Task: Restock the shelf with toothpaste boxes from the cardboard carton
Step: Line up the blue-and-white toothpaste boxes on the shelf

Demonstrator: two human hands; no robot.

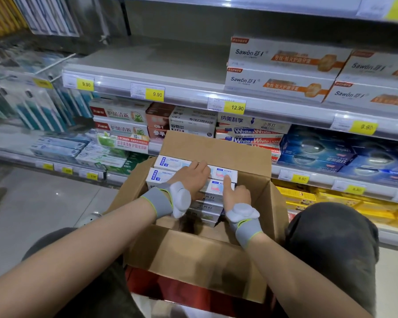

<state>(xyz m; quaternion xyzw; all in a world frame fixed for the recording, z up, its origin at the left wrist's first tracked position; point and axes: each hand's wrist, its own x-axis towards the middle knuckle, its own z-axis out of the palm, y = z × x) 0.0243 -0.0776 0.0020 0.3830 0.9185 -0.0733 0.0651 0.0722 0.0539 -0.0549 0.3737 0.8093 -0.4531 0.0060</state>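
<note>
An open cardboard carton (pixel 216 148) stands between my knees, holding several white toothpaste boxes (pixel 168 162) stacked flat. My left hand (pixel 194 177) lies palm-down on the top boxes with its fingers curled over their far edge. My right hand (pixel 236 193) is beside it, thumb pressed on the pink-printed end of a box (pixel 216 187) and fingers tucked down beside the stack. Both wrists wear grey bands with white pods. The shelf (pixel 170 63) above the carton is bare on its left part.
Orange-and-white Sawon boxes (pixel 283 65) fill the right of that shelf. Lower shelves hold green, white and blue toothpaste boxes (pixel 317 152). Toothbrush packs (pixel 32 106) hang at the left. Yellow price tags line the shelf edges. Tiled floor (pixel 32 203) lies to the left.
</note>
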